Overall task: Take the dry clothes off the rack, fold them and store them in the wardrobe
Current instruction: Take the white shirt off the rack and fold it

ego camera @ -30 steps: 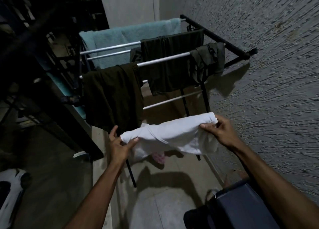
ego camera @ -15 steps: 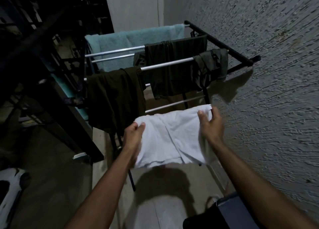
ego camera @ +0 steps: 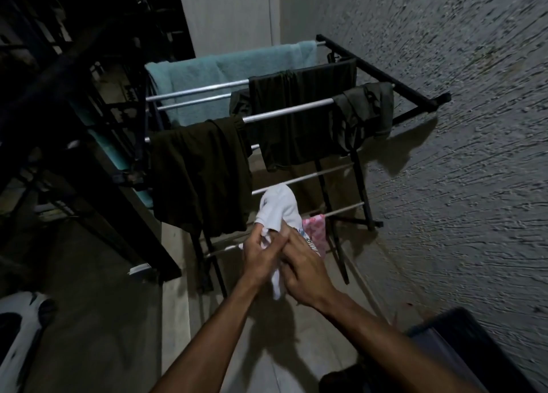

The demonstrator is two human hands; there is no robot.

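White garment: bunched between both hands in front of the rack's near lower rails. Left hand and right hand both grip it, fingers curled. Risk: the loose tail below the hands may unfold or slip down to the floor. Unclear: garment type; the fold between the palms; the pink item partly hidden behind it.

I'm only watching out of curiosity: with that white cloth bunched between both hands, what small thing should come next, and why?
Probably press the fold flat and tuck the loose top end down. The left hand and right hand meet around the white garment, which is off the drying rack, but its upper part bulges out above them, so the fold looks unfinished.
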